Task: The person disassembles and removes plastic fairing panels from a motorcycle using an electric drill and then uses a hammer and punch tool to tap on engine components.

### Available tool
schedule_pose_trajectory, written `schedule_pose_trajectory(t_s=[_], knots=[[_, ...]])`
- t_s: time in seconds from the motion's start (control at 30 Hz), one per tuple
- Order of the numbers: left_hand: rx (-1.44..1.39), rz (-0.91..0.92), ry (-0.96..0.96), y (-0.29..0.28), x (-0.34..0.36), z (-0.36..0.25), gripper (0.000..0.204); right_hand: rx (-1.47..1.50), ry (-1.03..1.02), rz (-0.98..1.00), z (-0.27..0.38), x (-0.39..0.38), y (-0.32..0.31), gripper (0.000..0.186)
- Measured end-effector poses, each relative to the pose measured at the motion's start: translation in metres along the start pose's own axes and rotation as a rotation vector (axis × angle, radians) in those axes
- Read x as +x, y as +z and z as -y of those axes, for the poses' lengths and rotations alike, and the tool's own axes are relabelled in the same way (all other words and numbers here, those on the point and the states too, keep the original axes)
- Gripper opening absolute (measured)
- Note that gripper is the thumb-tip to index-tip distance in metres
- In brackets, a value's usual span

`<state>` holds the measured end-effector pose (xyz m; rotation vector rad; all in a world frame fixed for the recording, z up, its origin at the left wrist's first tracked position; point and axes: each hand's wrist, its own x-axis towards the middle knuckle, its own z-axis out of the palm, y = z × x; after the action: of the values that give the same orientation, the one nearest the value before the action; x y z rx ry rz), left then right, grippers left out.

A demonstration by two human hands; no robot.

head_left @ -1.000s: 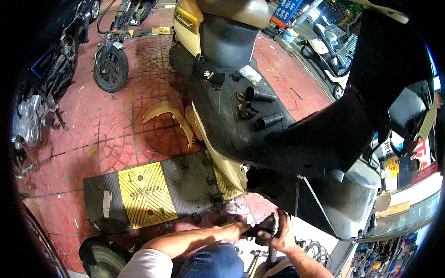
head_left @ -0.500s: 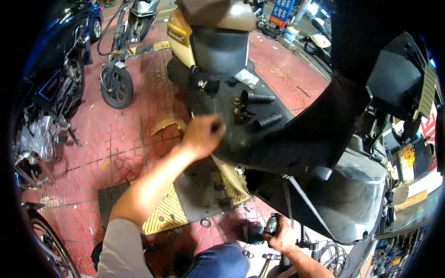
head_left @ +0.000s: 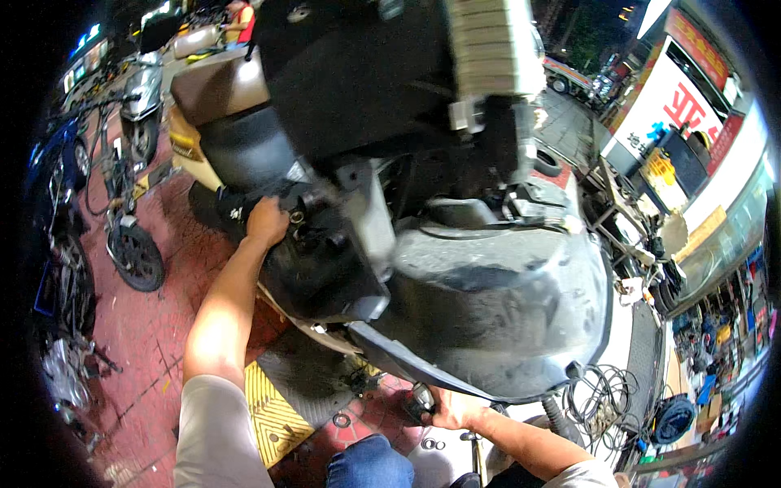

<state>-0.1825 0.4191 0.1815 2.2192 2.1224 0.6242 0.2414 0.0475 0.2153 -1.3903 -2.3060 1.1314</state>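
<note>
Denim knee (head_left: pixel 370 464): right up close at the bottom edge, beside a pair of small rings (head_left: pixel 432 444) and a hammer (head_left: pixel 470 437) on the pale ground.
Right hand (head_left: pixel 454 409): down low, fingers wrapped around a dark tool (head_left: pixel 423 397) with a metallic end; a closed, firm-looking grip, just below the scooter's lower edge.
Loose ring (head_left: pixel 342 420): lying flat on the red paving, next to the yellow-and-black ramp (head_left: pixel 272 407).
Scooter front panel (head_left: pixel 488 293): big, grey and scuffed, filling the middle beyond the right hand; coiled cables (head_left: pixel 606 398) lie off to its right.
Left hand (head_left: pixel 267 221): stretched well out over the footboard (head_left: pixel 281 256), fingers curled partway and turned from us; can't tell whether anything is in them.
Footboard parts: a brassy ring (head_left: pixel 297 218) sits just right of that hand, dark pieces around it too blurred to sort.
Step in hand: looks like a reach to the footboard parts, to take or to leave one, while the right hand minds the tool.
Next move: seems to call for careful left fingertips among crowded small parts, and a steady tool clear of the panel.
Brown seat (head_left: pixel 220 89): farther back, parked bikes to its left.
Person in a red vest (head_left: pixel 242 23): far off, top left.
</note>
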Motion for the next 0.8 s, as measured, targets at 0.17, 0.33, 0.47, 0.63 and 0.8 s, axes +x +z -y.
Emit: schedule_pose_trajectory(t_s=[0.17, 0.33, 0.47, 0.63, 0.8], knots=[[-0.264, -0.364, -0.041, -0.012, -0.001, 0.006, 0.031, -0.202, 0.117, 0.025, -0.032, -0.008, 0.012, 0.081], [-0.516, -0.676, 0.016, -0.11, -0.036, -0.044, 0.019, -0.336, 0.208, -0.061, -0.055, -0.028, 0.025, 0.078], [-0.778, -0.78, 0.017, -0.177, -0.052, 0.0, 0.019, -0.359, 0.274, -0.154, -0.019, -0.026, 0.018, 0.081], [-1.337, -0.685, -0.389, -0.204, -0.136, -0.029, 0.025, 0.024, 0.402, -0.364, -0.012, -0.062, 0.027, 0.108], [-1.583, -0.378, -0.939, -0.123, -0.234, -0.035, 0.032, 0.414, 0.452, -0.596, -0.052, -0.085, 0.083, 0.119]])
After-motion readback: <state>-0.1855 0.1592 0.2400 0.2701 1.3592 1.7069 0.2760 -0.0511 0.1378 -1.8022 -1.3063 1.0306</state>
